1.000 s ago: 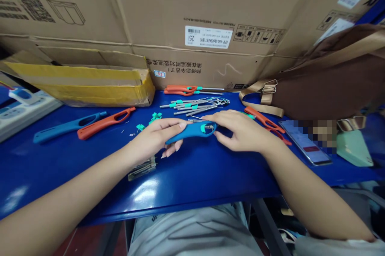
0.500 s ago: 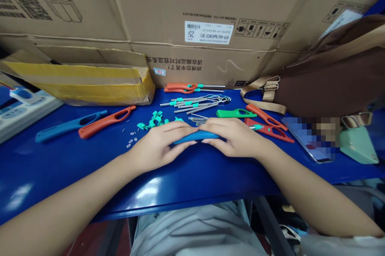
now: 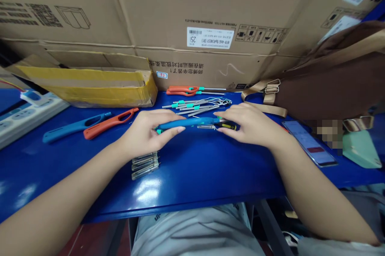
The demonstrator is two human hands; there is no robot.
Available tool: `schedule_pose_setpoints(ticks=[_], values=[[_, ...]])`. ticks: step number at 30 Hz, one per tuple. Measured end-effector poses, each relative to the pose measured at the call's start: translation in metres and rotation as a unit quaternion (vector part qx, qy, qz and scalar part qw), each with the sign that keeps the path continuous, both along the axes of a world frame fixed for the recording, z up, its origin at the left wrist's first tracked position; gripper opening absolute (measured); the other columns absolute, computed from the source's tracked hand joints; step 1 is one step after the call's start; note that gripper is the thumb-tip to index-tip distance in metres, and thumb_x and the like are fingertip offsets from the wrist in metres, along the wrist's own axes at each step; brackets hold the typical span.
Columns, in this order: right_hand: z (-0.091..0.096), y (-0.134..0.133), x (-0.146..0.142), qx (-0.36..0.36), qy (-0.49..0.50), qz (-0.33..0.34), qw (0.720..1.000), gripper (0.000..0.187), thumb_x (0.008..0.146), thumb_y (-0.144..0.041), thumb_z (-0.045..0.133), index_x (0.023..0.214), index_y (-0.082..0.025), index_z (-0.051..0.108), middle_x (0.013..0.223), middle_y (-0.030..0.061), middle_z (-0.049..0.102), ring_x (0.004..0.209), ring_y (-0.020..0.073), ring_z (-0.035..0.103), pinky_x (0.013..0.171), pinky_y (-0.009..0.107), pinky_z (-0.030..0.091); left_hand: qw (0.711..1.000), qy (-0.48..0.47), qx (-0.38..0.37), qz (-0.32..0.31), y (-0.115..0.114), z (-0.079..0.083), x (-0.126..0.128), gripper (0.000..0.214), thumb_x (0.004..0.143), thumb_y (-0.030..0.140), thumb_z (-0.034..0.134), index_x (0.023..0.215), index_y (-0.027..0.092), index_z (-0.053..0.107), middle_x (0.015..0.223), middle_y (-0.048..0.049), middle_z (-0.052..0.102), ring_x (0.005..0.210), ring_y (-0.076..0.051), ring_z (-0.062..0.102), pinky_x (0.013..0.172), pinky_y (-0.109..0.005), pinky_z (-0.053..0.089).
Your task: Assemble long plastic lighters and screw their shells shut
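My left hand [image 3: 144, 134] grips a blue plastic lighter shell [image 3: 188, 123] by its handle end, holding it level just above the blue table [image 3: 195, 172]. My right hand [image 3: 251, 125] is closed on a small black and yellow screwdriver [image 3: 229, 126], whose metal tip [image 3: 206, 127] lies against the shell's underside. Behind the hands lie metal tubes with teal collars [image 3: 192, 105] and an orange lighter [image 3: 185, 90]. Several clear gas cartridges [image 3: 144, 165] lie below my left wrist.
A blue shell [image 3: 75, 127] and an orange shell [image 3: 110, 122] lie at left. A yellow-taped carton [image 3: 90, 83] and large cardboard boxes [image 3: 192, 19] line the back. A power strip [image 3: 27, 109] is far left; a brown bag [image 3: 331, 79], phone [image 3: 309, 144] and green case [image 3: 362, 150] at right.
The hands lifted the blue shell and turned it edge-on. My right hand now holds a screwdriver against it. The gas cartridges are uncovered again below my left wrist.
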State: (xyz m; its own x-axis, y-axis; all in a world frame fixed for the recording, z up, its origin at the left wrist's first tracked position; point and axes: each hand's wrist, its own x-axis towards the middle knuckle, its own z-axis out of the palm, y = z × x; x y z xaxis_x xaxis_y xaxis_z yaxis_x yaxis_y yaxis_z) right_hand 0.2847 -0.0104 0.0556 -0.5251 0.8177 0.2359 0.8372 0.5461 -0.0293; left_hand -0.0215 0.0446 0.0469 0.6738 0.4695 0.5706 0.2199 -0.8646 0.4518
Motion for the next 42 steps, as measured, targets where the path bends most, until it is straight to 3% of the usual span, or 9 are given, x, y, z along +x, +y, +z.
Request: schedule_pose_setpoints(ticks=[5, 7, 12, 15, 18, 21, 23, 30, 42], values=[[0.010, 0.008, 0.038, 0.023, 0.040, -0.075, 0.996, 0.037, 0.096, -0.030, 0.060, 0.129, -0.016, 0.068, 0.122, 0.0123, 0.075, 0.111, 0.0306, 0.069, 0.096, 0.045, 0.053, 0.995, -0.035, -0.074, 0.051, 0.005, 0.007, -0.005, 0.020, 0.088, 0.034, 0.075, 0.097, 0.017, 0.078, 0.084, -0.0030, 0.077, 0.067, -0.013, 0.068, 0.062, -0.022, 0.054], [0.012, 0.009, 0.047, 0.012, 0.079, -0.091, 0.993, 0.029, 0.093, -0.024, 0.058, 0.116, -0.016, 0.073, 0.115, 0.0111, 0.077, 0.103, 0.0279, 0.072, 0.091, 0.042, 0.056, 0.988, -0.049, -0.132, 0.057, 0.006, 0.007, -0.005, 0.022, 0.087, 0.038, 0.075, 0.094, 0.017, 0.078, 0.081, -0.0025, 0.076, 0.060, -0.012, 0.065, 0.055, -0.021, 0.053], [0.013, 0.007, 0.043, -0.014, 0.087, -0.044, 0.995, 0.027, 0.096, -0.025, 0.056, 0.114, -0.019, 0.076, 0.111, 0.0104, 0.079, 0.099, 0.0272, 0.072, 0.090, 0.042, 0.054, 0.977, -0.056, -0.199, 0.061, 0.008, 0.006, -0.005, 0.029, 0.085, 0.044, 0.076, 0.095, 0.016, 0.077, 0.082, -0.0040, 0.075, 0.056, -0.012, 0.064, 0.051, -0.021, 0.054], [0.010, 0.004, 0.026, -0.098, 0.081, 0.001, 0.992, 0.026, 0.100, -0.033, 0.056, 0.113, -0.020, 0.075, 0.106, 0.0087, 0.079, 0.094, 0.0237, 0.072, 0.086, 0.036, 0.053, 0.987, -0.015, -0.156, 0.041, 0.006, 0.003, -0.003, 0.028, 0.088, 0.042, 0.073, 0.099, 0.016, 0.078, 0.091, -0.0066, 0.078, 0.069, -0.016, 0.070, 0.062, -0.023, 0.058], [0.005, 0.000, 0.006, -0.236, 0.118, 0.041, 0.964, 0.031, 0.101, -0.043, 0.056, 0.093, -0.019, 0.074, 0.089, 0.0043, 0.078, 0.083, 0.0182, 0.071, 0.076, 0.028, 0.051, 0.995, 0.033, -0.091, -0.030, 0.000, -0.002, 0.002, 0.023, 0.093, 0.034, 0.068, 0.108, 0.018, 0.078, 0.101, -0.0081, 0.079, 0.089, -0.019, 0.073, 0.081, -0.027, 0.059], [0.001, -0.003, -0.009, -0.328, 0.102, 0.048, 0.938, 0.038, 0.103, -0.044, 0.051, 0.081, -0.018, 0.068, 0.075, 0.0008, 0.073, 0.066, 0.0134, 0.066, 0.066, 0.025, 0.047, 0.992, 0.064, -0.074, -0.081, -0.005, -0.007, 0.007, 0.023, 0.096, 0.027, 0.064, 0.115, 0.019, 0.076, 0.106, -0.0080, 0.079, 0.093, -0.018, 0.074, 0.085, -0.027, 0.058], [0.000, -0.003, -0.012, -0.313, 0.104, 0.036, 0.943, 0.037, 0.104, -0.043, 0.051, 0.081, -0.017, 0.067, 0.074, 0.0008, 0.072, 0.064, 0.0130, 0.064, 0.064, 0.024, 0.046, 0.992, 0.063, -0.079, -0.070, -0.005, -0.009, 0.008, 0.024, 0.097, 0.028, 0.063, 0.115, 0.019, 0.075, 0.106, -0.0072, 0.079, 0.091, -0.018, 0.074, 0.084, -0.027, 0.057], [-0.003, 0.000, -0.007, -0.101, 0.120, 0.036, 0.987, 0.030, 0.104, -0.039, 0.051, 0.100, -0.017, 0.070, 0.096, 0.0082, 0.073, 0.089, 0.0203, 0.066, 0.080, 0.031, 0.046, 0.992, 0.018, -0.119, 0.030, -0.004, -0.007, 0.006, 0.024, 0.089, 0.040, 0.073, 0.096, 0.018, 0.079, 0.091, -0.0043, 0.080, 0.075, -0.017, 0.071, 0.073, -0.026, 0.055], [-0.009, -0.002, -0.016, -0.161, 0.052, 0.048, 0.984, 0.031, 0.105, -0.033, 0.045, 0.082, -0.017, 0.060, 0.079, 0.0036, 0.062, 0.072, 0.0159, 0.055, 0.068, 0.027, 0.036, 0.997, 0.020, -0.079, -0.006, -0.009, -0.014, 0.009, 0.019, 0.092, 0.034, 0.072, 0.096, 0.017, 0.078, 0.089, -0.0047, 0.079, 0.074, -0.015, 0.070, 0.071, -0.025, 0.053]])
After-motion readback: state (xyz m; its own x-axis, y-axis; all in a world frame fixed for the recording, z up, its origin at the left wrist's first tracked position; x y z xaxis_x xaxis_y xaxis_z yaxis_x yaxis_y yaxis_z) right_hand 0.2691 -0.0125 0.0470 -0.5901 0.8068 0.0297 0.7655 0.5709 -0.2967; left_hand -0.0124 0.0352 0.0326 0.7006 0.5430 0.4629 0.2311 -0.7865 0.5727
